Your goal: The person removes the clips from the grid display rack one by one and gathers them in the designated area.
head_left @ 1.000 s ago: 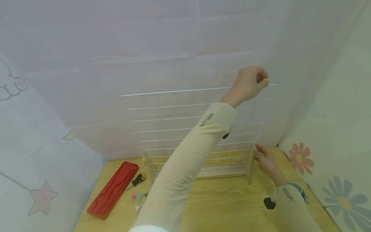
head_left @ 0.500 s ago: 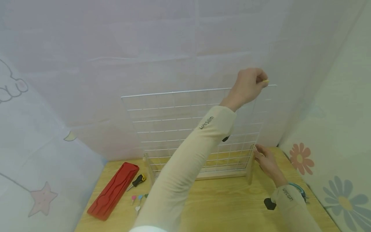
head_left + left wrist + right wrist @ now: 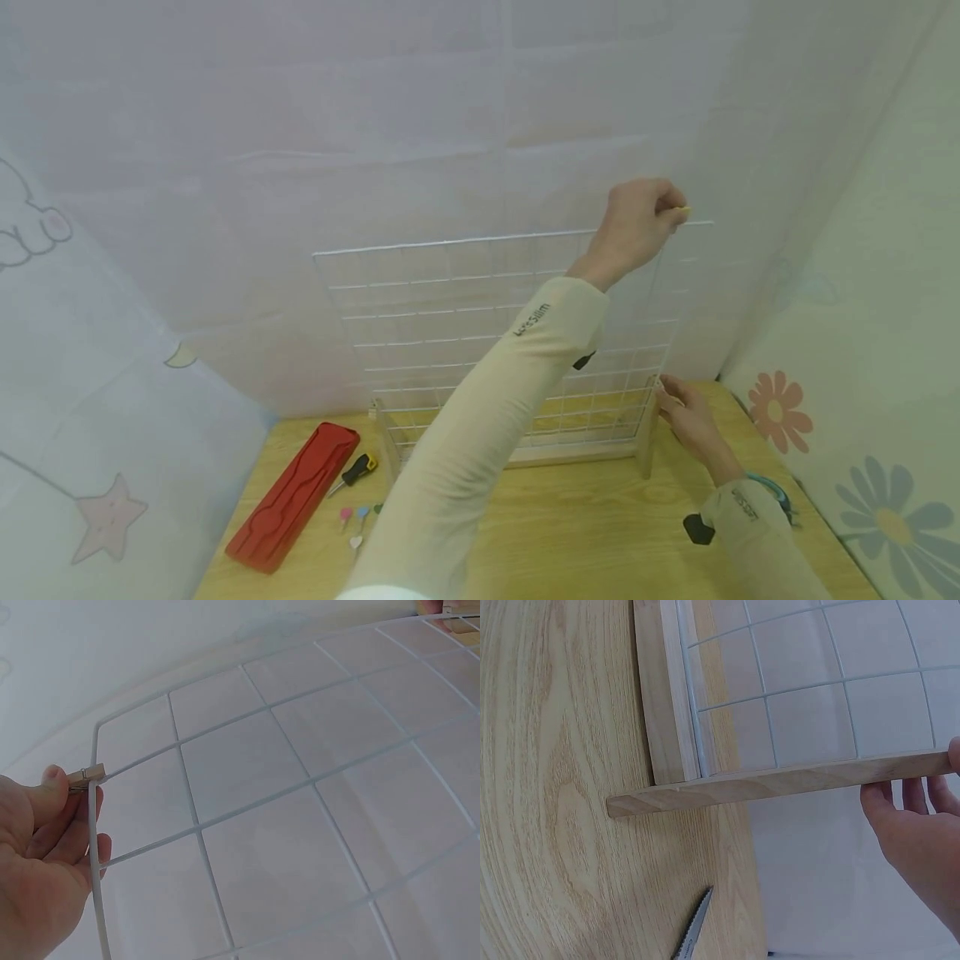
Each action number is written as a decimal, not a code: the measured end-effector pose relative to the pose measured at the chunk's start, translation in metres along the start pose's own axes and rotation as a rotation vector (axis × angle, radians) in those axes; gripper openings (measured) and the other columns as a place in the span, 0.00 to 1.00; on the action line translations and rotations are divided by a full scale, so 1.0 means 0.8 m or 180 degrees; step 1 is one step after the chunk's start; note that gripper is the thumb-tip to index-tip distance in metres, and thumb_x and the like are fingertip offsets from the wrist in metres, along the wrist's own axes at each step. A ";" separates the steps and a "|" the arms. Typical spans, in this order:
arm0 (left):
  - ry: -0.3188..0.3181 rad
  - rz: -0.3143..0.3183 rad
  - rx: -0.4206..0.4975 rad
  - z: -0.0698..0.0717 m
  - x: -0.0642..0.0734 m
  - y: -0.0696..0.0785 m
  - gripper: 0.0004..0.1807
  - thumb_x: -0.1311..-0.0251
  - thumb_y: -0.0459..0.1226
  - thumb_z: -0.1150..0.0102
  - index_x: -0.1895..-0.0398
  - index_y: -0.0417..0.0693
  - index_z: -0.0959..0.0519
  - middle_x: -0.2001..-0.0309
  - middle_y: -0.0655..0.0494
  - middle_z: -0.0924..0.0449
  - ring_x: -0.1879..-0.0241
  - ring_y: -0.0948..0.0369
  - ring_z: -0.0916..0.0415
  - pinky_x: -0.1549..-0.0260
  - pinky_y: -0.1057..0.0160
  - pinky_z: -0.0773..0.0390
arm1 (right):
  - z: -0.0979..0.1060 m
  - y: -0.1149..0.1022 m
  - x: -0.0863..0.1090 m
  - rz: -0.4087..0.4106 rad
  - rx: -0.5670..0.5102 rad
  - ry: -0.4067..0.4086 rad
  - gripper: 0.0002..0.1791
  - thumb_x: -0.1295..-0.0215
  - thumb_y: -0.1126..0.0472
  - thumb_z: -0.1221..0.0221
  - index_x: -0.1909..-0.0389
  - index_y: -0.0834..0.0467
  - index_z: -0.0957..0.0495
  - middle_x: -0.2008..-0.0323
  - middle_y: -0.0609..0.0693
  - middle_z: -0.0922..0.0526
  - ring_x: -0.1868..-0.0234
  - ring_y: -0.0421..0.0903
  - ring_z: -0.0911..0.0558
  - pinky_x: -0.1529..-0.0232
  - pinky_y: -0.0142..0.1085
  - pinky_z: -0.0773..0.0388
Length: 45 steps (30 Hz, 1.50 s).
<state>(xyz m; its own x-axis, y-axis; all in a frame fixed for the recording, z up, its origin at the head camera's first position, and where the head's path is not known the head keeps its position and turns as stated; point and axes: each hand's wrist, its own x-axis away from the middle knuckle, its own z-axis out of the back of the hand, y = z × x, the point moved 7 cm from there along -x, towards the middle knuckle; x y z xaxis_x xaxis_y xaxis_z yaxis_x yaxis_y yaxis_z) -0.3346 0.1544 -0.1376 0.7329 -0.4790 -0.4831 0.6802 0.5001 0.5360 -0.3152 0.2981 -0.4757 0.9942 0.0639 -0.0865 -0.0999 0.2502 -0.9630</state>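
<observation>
My left hand (image 3: 637, 218) reaches up to the top right corner of a white wire grid (image 3: 435, 337). It pinches a small wooden clothespin (image 3: 88, 777) between thumb and fingers, with the clothespin's end on the grid's edge wire. A bit of yellow shows at these fingertips in the head view. Lower down, my right hand (image 3: 692, 423) holds the right wooden post (image 3: 780, 785) of the grid's stand, near the post's top. In the right wrist view the fingers lie along the post's outer side, and the thumb is mostly cut off by the frame.
At the left of the wooden table (image 3: 570, 533) lies a red tray (image 3: 292, 500), beside a black-and-yellow screwdriver (image 3: 354, 473). Several small coloured clips, one with a white heart (image 3: 356, 542), lie near my left sleeve. A teal-handled tool (image 3: 774, 492) lies by my right sleeve.
My left hand has sunk slightly and shifted a little left at the grid's top corner, still pinching the clothespin. The right hand stays at the post.
</observation>
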 end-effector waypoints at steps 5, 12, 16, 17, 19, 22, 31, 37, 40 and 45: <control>0.0060 0.0066 0.0089 0.003 0.003 -0.008 0.07 0.34 0.38 0.42 0.58 0.48 0.18 0.67 0.62 0.19 0.67 0.70 0.25 0.66 0.78 0.29 | -0.004 0.004 -0.002 -0.0013 0.0025 -0.0019 0.35 0.23 0.52 0.57 0.27 0.69 0.57 0.28 0.69 0.54 0.31 0.66 0.44 0.37 0.50 0.38; 0.0389 -0.0067 0.0072 0.023 0.001 -0.005 0.08 0.34 0.40 0.43 0.57 0.48 0.18 0.67 0.62 0.17 0.66 0.71 0.25 0.63 0.80 0.32 | -0.006 0.004 -0.007 -0.0038 -0.0014 -0.0022 0.35 0.23 0.51 0.57 0.27 0.68 0.56 0.29 0.68 0.53 0.32 0.65 0.43 0.38 0.45 0.35; 0.0465 -0.0067 0.0150 0.033 0.003 -0.006 0.08 0.34 0.40 0.43 0.56 0.49 0.18 0.64 0.63 0.17 0.63 0.72 0.25 0.61 0.80 0.32 | -0.005 0.003 -0.008 -0.0069 -0.0047 -0.0043 0.35 0.23 0.52 0.58 0.26 0.67 0.57 0.29 0.70 0.53 0.32 0.65 0.42 0.37 0.46 0.36; 0.0456 -0.0029 0.0200 0.035 0.005 -0.008 0.08 0.34 0.40 0.43 0.56 0.50 0.18 0.63 0.64 0.17 0.63 0.72 0.25 0.61 0.81 0.32 | -0.005 0.003 -0.008 -0.0085 -0.0043 -0.0048 0.35 0.23 0.52 0.58 0.26 0.67 0.57 0.29 0.70 0.54 0.32 0.65 0.42 0.36 0.48 0.38; 0.0456 -0.0021 0.0255 0.038 0.009 -0.011 0.09 0.33 0.40 0.44 0.56 0.50 0.18 0.62 0.63 0.18 0.62 0.72 0.25 0.61 0.80 0.32 | -0.004 0.003 -0.008 -0.0096 -0.0058 -0.0059 0.35 0.23 0.53 0.58 0.26 0.67 0.58 0.29 0.71 0.55 0.32 0.66 0.43 0.35 0.51 0.40; 0.0432 -0.0061 0.0323 0.045 0.016 -0.015 0.09 0.33 0.40 0.45 0.55 0.49 0.18 0.62 0.63 0.18 0.62 0.70 0.25 0.61 0.80 0.31 | -0.003 0.003 -0.008 -0.0122 -0.0049 -0.0059 0.35 0.22 0.52 0.59 0.26 0.67 0.59 0.29 0.71 0.56 0.32 0.67 0.43 0.35 0.54 0.41; 0.0243 -0.0233 0.0826 0.069 0.053 -0.015 0.07 0.35 0.38 0.42 0.59 0.47 0.19 0.71 0.59 0.17 0.69 0.68 0.22 0.64 0.74 0.27 | 0.007 0.004 -0.012 -0.0101 -0.0090 -0.0012 0.35 0.23 0.51 0.58 0.28 0.69 0.56 0.33 0.70 0.48 0.39 0.53 0.34 0.36 0.46 0.35; 0.0119 -0.0276 0.1259 0.072 0.092 -0.017 0.07 0.37 0.35 0.40 0.59 0.42 0.18 0.71 0.55 0.16 0.70 0.65 0.20 0.66 0.70 0.24 | 0.010 0.005 -0.012 -0.0152 -0.0249 -0.0042 0.34 0.24 0.53 0.55 0.29 0.69 0.55 0.35 0.66 0.47 0.50 0.34 0.31 0.39 0.46 0.32; -0.0015 -0.0236 0.1416 0.065 0.116 -0.023 0.08 0.38 0.34 0.39 0.58 0.40 0.18 0.70 0.53 0.16 0.70 0.64 0.19 0.65 0.68 0.22 | 0.012 0.008 -0.011 -0.0180 -0.0318 -0.0069 0.35 0.24 0.55 0.54 0.29 0.71 0.56 0.36 0.66 0.47 0.51 0.33 0.30 0.42 0.40 0.29; -0.0071 -0.0092 0.1577 0.057 0.155 -0.048 0.09 0.38 0.33 0.39 0.57 0.39 0.18 0.67 0.50 0.16 0.67 0.63 0.19 0.62 0.67 0.21 | 0.016 0.008 -0.014 -0.0158 -0.0305 -0.0096 0.36 0.24 0.53 0.55 0.29 0.70 0.57 0.35 0.67 0.47 0.50 0.33 0.30 0.41 0.44 0.29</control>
<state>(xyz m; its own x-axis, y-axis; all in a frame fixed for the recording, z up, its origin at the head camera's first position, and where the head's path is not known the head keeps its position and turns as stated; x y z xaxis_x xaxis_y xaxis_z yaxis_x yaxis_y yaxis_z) -0.2708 0.0431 -0.1868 0.7098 -0.5056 -0.4905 0.6072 0.0859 0.7899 -0.3271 0.3111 -0.4774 0.9960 0.0833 -0.0319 -0.0449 0.1603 -0.9860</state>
